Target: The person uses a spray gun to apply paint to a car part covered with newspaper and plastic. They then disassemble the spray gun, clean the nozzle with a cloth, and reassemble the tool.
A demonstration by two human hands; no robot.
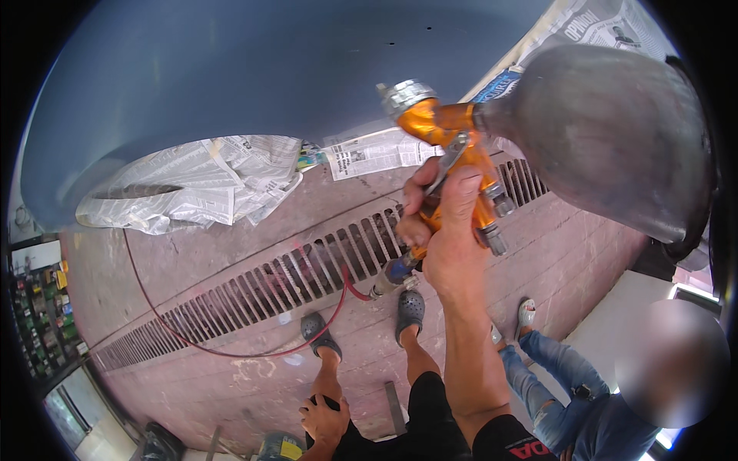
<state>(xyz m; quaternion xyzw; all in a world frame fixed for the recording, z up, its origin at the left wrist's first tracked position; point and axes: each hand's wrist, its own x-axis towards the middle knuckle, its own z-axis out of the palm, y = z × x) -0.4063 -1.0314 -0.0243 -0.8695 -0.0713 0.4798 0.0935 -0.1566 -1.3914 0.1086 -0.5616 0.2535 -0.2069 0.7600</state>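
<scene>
Near the lower edge of a curved blue-grey panel (231, 77), well above pinkish floor (192, 376), the right hand (446, 238) grips an orange metal spray gun (478, 165); the left hand (324, 421) spreads over one knee.

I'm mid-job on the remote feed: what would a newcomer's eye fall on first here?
First, the shiny orange metallic spray gun gripped by the right hand right of centre, its big, smoky-grey rounded cup filling the upper right. Next, the broad, curved blue-grey panel across the top, with crumpled printed newspaper along its lower edge at left. Below, a thin red hose loops across the long slotted floor grate.
</scene>
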